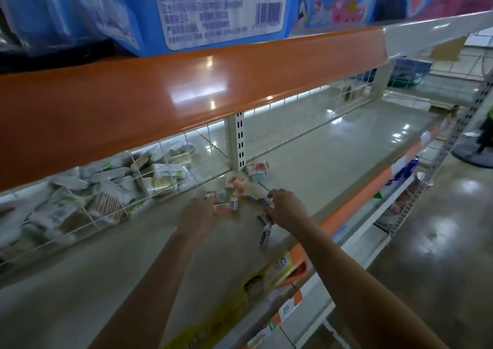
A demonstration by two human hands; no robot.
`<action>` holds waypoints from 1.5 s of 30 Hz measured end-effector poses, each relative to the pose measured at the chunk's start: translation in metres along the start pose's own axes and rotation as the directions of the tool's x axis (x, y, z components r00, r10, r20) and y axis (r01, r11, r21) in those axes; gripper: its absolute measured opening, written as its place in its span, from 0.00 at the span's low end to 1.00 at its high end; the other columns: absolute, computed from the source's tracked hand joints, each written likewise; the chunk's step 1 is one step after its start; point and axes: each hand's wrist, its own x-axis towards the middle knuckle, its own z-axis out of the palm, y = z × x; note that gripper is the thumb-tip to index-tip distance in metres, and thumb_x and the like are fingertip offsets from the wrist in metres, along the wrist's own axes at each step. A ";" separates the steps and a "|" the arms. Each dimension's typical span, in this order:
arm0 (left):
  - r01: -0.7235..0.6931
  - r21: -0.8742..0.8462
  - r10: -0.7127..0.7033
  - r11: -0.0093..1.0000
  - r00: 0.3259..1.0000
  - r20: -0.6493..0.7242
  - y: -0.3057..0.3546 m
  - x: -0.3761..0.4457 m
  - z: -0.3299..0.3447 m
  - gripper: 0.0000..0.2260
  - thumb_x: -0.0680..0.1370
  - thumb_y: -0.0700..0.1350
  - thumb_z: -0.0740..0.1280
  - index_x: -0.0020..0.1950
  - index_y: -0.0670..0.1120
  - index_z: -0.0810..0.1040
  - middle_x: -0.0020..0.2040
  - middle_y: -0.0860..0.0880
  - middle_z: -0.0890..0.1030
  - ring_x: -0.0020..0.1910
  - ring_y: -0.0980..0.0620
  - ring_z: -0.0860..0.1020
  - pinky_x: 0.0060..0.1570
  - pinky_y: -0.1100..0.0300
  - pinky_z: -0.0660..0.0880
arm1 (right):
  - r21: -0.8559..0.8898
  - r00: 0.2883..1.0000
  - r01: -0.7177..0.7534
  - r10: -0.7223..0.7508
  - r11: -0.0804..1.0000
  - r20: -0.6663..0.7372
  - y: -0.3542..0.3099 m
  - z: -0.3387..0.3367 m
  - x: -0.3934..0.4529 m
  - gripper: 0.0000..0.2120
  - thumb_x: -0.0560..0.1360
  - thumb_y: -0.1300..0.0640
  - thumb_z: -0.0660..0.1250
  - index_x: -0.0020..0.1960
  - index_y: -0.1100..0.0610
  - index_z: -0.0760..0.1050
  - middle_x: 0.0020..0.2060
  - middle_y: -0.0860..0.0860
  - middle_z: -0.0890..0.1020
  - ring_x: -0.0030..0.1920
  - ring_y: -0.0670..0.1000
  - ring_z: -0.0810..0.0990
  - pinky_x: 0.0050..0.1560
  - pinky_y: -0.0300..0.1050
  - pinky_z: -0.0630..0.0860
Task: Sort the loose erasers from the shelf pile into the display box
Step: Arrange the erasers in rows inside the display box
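Note:
A pile of loose erasers (234,188), small blocks in pink, red and blue-white sleeves, lies on the grey shelf (333,167) near the white upright post. My left hand (200,215) reaches into the pile's left side, its blurred fingertips at a pink-white eraser (221,206). My right hand (286,207) is at the pile's right side, fingers curled round blue-white erasers (265,202). Another blue-white eraser (265,238) is just below that hand. A red-white box-like pack (257,169) stands behind the pile; blur hides whether it is the display box.
A wire divider (149,186) fences off packets of goods on the left. The orange edge of the upper shelf (186,92) hangs low overhead. Price tags (280,268) line the shelf's front edge. The glossy shop floor (440,242) lies to the right.

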 end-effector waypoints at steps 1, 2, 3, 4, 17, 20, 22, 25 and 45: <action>0.001 -0.005 -0.001 1.000 1.000 -0.012 -0.002 0.003 0.003 0.18 0.77 0.50 0.62 0.67 0.48 0.71 0.60 0.47 0.76 0.58 0.46 0.74 0.54 0.53 0.73 | -0.002 1.000 -0.006 0.006 1.000 0.001 0.000 0.002 0.006 0.17 0.78 0.51 0.61 0.62 0.59 0.71 0.56 0.56 0.76 0.58 0.57 0.74 0.53 0.48 0.72; 0.005 -0.016 -0.006 1.000 1.000 -0.026 -0.003 0.005 0.006 0.16 0.78 0.49 0.61 0.65 0.48 0.72 0.58 0.47 0.76 0.56 0.46 0.74 0.53 0.53 0.74 | -0.005 1.000 -0.012 0.012 1.000 0.002 0.000 0.003 0.011 0.17 0.78 0.50 0.61 0.62 0.59 0.72 0.56 0.56 0.76 0.57 0.56 0.74 0.53 0.48 0.72; 0.011 -0.035 -0.012 0.999 0.999 -0.036 -0.005 0.008 0.009 0.15 0.78 0.49 0.60 0.64 0.48 0.73 0.57 0.47 0.77 0.55 0.47 0.75 0.52 0.53 0.74 | -0.007 1.000 -0.020 0.020 1.000 0.003 0.000 0.005 0.016 0.17 0.78 0.50 0.62 0.61 0.59 0.72 0.55 0.56 0.76 0.57 0.56 0.74 0.53 0.47 0.72; 0.013 -0.057 -0.016 0.998 0.999 -0.050 -0.006 0.010 0.010 0.15 0.78 0.49 0.60 0.64 0.48 0.73 0.56 0.47 0.77 0.55 0.47 0.74 0.51 0.54 0.74 | -0.008 1.000 -0.024 0.024 1.000 -0.002 0.001 0.007 0.019 0.16 0.78 0.50 0.62 0.61 0.59 0.73 0.55 0.56 0.76 0.56 0.56 0.74 0.53 0.47 0.72; 0.091 -0.312 -0.125 0.946 0.988 -0.092 -0.001 -0.003 0.014 0.13 0.72 0.45 0.69 0.57 0.50 0.78 0.53 0.46 0.81 0.50 0.48 0.78 0.47 0.56 0.74 | 0.197 0.988 0.150 -0.137 0.969 -0.078 0.028 0.008 0.014 0.11 0.75 0.55 0.66 0.55 0.57 0.76 0.49 0.52 0.77 0.49 0.50 0.75 0.51 0.44 0.75; 0.114 -0.344 -0.159 0.932 0.981 -0.107 0.002 -0.015 0.007 0.16 0.72 0.45 0.71 0.59 0.50 0.78 0.55 0.45 0.80 0.51 0.48 0.77 0.48 0.58 0.72 | 0.262 0.971 0.239 -0.231 0.935 -0.059 0.032 0.001 0.007 0.10 0.75 0.54 0.68 0.54 0.56 0.76 0.49 0.50 0.76 0.48 0.48 0.75 0.51 0.43 0.76; 0.119 -0.346 -0.176 0.931 0.975 -0.138 0.005 -0.025 -0.001 0.15 0.73 0.45 0.71 0.60 0.51 0.78 0.55 0.47 0.79 0.50 0.51 0.76 0.46 0.61 0.71 | 0.310 0.954 0.297 -0.293 0.903 -0.060 0.032 -0.006 0.005 0.10 0.74 0.55 0.69 0.54 0.55 0.77 0.48 0.49 0.76 0.46 0.47 0.75 0.49 0.42 0.76; 0.115 -0.394 -0.205 0.912 0.960 -0.192 0.014 -0.043 -0.013 0.13 0.73 0.44 0.71 0.57 0.51 0.79 0.53 0.50 0.78 0.47 0.55 0.75 0.43 0.66 0.68 | 0.376 0.921 0.382 -0.383 0.844 -0.074 0.029 -0.016 0.004 0.10 0.73 0.57 0.69 0.54 0.57 0.77 0.47 0.49 0.75 0.44 0.47 0.75 0.48 0.42 0.75; 0.052 -0.929 -0.454 0.367 0.881 -0.130 0.072 -0.103 -0.034 0.13 0.81 0.38 0.57 0.51 0.53 0.78 0.38 0.52 0.83 0.32 0.56 0.78 0.27 0.64 0.73 | 0.471 0.783 0.568 -0.619 0.675 -0.057 0.015 -0.044 -0.013 0.10 0.75 0.58 0.66 0.56 0.53 0.76 0.47 0.41 0.72 0.43 0.42 0.76 0.45 0.29 0.74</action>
